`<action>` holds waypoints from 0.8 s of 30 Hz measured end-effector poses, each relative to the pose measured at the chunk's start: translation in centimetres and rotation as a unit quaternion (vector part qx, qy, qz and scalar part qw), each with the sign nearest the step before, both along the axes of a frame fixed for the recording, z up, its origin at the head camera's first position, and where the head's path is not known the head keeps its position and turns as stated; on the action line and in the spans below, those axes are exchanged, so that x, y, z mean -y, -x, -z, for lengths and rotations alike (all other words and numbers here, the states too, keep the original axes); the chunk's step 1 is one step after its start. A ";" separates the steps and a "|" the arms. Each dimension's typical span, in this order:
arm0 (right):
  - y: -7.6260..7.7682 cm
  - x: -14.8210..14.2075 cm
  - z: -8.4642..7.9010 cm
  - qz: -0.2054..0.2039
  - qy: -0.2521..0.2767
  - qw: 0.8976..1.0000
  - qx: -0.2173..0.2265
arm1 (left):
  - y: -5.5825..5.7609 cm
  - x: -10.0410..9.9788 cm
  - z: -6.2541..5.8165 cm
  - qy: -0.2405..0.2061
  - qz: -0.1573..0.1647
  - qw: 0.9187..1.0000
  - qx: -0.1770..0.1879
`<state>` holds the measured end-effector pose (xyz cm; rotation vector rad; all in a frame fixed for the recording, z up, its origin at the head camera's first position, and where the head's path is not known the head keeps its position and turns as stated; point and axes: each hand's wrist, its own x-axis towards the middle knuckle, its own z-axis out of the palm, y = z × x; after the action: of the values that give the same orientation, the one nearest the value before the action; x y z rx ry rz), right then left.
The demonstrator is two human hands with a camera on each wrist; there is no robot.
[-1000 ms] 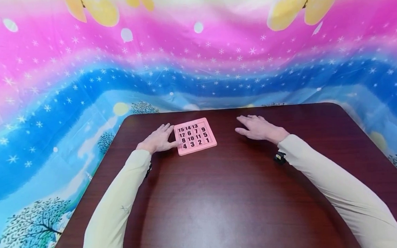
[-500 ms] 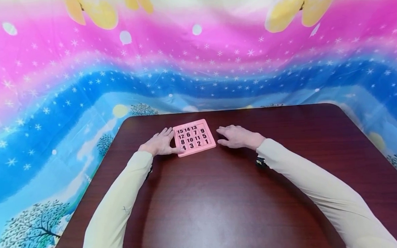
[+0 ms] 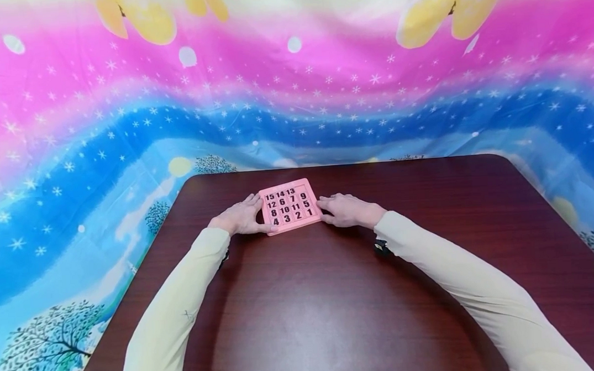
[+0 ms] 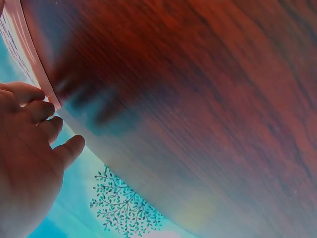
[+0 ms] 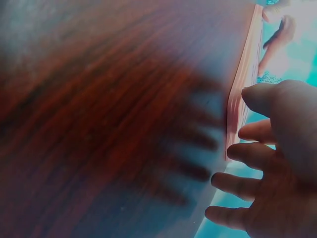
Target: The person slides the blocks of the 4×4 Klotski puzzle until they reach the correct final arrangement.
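Note:
A pink sliding number puzzle (image 3: 291, 205) lies flat on the dark wooden table, its black numerals facing up and a gap at its far right corner. Along its left side rests my left hand (image 3: 241, 216), with the thumb at the near left corner and the fingers by the left edge. My right hand (image 3: 348, 210) touches the right edge with its thumb and fingertips. In the right wrist view, the fingers (image 5: 237, 186) are spread and fairly straight beside the puzzle's side (image 5: 242, 79). Loosely bent fingers (image 4: 42, 110) meet the frame in the left wrist view.
The brown table (image 3: 342, 305) has rounded far corners and a glossy glare in front. Behind and beside it hangs a colourful printed cloth (image 3: 294, 113). Black wrist devices (image 3: 381, 247) sit at the sleeve ends.
My right hand has moved left across the table to the puzzle's right edge. My left thumb has slid slightly toward the near left corner. The puzzle stays in nearly the same place.

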<state>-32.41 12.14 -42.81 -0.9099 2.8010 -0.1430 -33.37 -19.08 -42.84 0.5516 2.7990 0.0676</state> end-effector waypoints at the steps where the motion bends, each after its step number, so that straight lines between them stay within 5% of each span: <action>1: 0.0 0.0 0.0 -0.001 -0.001 1.000 -0.001 | 0.0 0.0 0.0 0.000 0.002 1.000 -0.002; 15: -0.5 -0.6 0.1 -0.029 0.007 0.999 -0.013 | -0.7 -0.8 0.2 0.016 0.050 0.998 -0.031; 24: -2.1 -2.0 0.0 -0.054 0.028 0.998 -0.031 | -1.7 -2.0 0.3 0.028 0.078 0.996 -0.043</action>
<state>-30.30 14.18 -42.85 -1.0942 2.8093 -0.1824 -31.64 -17.09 -43.15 0.7732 2.8195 -0.0694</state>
